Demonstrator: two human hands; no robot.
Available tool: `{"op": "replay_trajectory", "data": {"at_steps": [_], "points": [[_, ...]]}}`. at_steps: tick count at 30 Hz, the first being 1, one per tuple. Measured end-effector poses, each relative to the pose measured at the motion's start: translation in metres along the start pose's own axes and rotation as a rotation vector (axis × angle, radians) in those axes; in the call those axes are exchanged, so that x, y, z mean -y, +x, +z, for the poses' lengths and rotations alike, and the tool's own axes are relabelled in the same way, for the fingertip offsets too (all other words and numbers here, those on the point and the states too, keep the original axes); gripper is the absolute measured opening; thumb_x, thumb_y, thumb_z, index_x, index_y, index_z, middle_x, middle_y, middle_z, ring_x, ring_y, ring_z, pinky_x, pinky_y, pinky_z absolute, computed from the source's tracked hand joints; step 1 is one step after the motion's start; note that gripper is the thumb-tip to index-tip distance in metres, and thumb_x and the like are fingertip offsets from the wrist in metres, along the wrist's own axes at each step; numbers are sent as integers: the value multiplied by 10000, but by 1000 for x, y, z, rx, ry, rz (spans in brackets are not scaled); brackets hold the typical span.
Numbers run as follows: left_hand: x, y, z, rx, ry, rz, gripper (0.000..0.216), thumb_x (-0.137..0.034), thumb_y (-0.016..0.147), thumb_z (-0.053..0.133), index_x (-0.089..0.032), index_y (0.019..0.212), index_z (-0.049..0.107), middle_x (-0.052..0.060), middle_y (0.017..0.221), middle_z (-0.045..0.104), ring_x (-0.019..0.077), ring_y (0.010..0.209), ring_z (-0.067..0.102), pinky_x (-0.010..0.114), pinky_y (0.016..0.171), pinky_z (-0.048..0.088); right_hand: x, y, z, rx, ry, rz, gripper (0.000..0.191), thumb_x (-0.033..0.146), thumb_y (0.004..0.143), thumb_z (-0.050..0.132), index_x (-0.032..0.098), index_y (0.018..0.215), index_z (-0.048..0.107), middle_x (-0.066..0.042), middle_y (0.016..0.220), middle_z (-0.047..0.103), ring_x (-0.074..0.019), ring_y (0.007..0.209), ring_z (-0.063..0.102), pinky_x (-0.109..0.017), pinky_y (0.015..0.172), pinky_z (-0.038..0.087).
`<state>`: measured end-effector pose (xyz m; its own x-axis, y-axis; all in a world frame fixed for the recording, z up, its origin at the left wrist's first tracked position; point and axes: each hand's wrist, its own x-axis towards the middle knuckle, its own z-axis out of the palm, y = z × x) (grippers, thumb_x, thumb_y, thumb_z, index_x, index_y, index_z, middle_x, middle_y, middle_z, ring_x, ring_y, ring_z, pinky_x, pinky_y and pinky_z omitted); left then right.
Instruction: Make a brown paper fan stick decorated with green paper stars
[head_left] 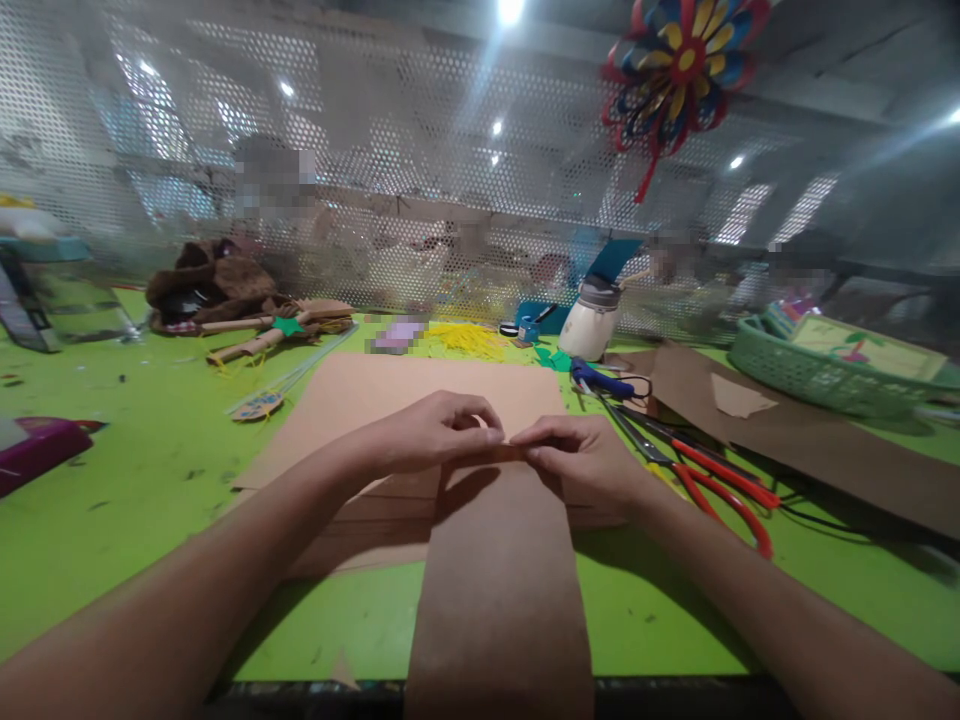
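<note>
A long brown paper strip [499, 580] runs from the table's near edge up to my hands. My left hand [431, 430] and my right hand [581, 455] meet at its far end, fingers pinched together on that edge. Under the strip lies a larger tan cardboard sheet [375, 395] on the green table [135, 480].
Red-handled scissors [705, 475] lie right of my right hand, beside a dark brown sheet [810, 440]. A green basket [810, 375] stands far right. A white jar [590, 320], yellow strips [469, 340] and a brown cloth heap [210, 285] sit at the back. A purple box [34, 450] is at left. A paper pinwheel [679, 70] hangs above.
</note>
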<state>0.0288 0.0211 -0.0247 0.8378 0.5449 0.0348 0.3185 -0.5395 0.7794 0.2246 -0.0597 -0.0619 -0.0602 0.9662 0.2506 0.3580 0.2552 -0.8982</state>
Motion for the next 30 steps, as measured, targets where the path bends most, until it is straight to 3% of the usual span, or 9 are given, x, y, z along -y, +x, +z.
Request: {"op": "replay_trajectory", "data": {"at_steps": [4,12,16,25,30], "points": [[-1,0,5,66,79,-51,466,-474,869,393,-98,764,647,3,649,533,117,616,438,217,558,333,0,0,2,0,-18,-80,142,176,736,604,145,803,725,-51,736,692,-138,646,602,-243,576,463],[1,0,8,111,73,-55,426,-488,837,460,-110,736,630,-19,607,478,95,565,381,198,514,301,-2,0,1,-4,-196,-390,184,107,778,577,183,824,738,-44,722,707,-133,656,635,-237,605,497],[0,-1,9,116,21,-80,422,-488,838,462,-108,755,626,-21,607,464,92,560,375,197,510,305,-5,1,-1,-3,-201,-458,179,120,797,585,193,853,738,-46,733,711,-135,661,639,-244,612,501],[-9,-4,9,104,70,-66,378,-446,841,474,-118,809,660,-20,602,488,96,565,403,193,518,309,7,-1,-6,48,-161,-395,181,101,763,588,178,820,741,-55,753,692,-145,687,630,-261,636,496],[-9,-4,7,82,116,-51,369,-435,846,460,-125,838,661,-16,647,523,103,601,440,192,543,325,16,-3,-20,200,60,-143,367,131,717,582,200,1065,676,-58,953,685,-187,878,627,-310,748,502]]}}
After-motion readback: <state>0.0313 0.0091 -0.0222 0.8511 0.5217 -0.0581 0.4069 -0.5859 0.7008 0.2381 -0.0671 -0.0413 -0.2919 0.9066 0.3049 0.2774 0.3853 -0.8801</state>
